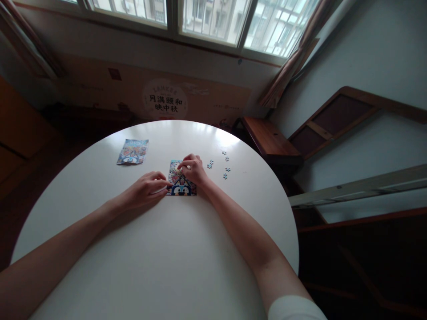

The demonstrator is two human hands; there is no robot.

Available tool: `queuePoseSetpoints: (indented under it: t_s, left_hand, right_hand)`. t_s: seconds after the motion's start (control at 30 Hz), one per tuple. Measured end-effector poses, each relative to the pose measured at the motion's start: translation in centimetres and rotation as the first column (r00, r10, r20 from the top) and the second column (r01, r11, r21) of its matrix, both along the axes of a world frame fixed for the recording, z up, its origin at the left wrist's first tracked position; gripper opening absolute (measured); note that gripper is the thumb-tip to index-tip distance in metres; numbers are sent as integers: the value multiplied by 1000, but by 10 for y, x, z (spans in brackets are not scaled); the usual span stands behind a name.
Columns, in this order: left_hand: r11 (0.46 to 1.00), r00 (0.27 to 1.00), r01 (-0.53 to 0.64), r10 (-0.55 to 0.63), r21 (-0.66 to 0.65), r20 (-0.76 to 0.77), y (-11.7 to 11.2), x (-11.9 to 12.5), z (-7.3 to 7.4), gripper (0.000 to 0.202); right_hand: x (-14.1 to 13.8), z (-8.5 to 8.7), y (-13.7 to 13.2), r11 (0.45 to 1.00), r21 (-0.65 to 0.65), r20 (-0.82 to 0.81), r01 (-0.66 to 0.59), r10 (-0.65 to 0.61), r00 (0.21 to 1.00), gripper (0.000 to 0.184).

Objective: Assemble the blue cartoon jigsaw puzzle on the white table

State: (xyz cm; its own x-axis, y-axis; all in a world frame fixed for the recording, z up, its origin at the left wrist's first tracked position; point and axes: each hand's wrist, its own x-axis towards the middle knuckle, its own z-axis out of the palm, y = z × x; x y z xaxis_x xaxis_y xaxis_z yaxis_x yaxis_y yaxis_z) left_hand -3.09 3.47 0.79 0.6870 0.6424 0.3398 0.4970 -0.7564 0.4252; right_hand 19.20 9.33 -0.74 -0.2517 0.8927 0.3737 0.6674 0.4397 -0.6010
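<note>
A small jigsaw puzzle (182, 190) lies flat on the white table, its coloured picture mostly joined, with a white gap near the top. My left hand (151, 183) rests at its left edge, fingers loosely stretched and apart, the index fingertip touching the border. Over the upper part of the puzzle, my right hand (193, 169) bends down with thumb and index finger drawn together at the gap. Whatever sits between those fingertips is too small to make out. Right of that hand, several loose puzzle pieces (227, 170) are scattered on the table.
A picture packet (132, 152) with a similar print lies at the back left of the round white table (160, 258). Beyond the table's right edge stands a brown wooden bench (267, 138). A window (213, 20) is in the far wall.
</note>
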Motion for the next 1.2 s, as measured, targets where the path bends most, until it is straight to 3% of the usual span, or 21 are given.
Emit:
queuePoseSetpoints:
  t_s: [1.2]
  left_hand:
    - [1000,1000,-3,3,0,18,-1,1,2,27]
  right_hand:
    - [-1,1,-1,1000,8,-5,-18,18,1000,24]
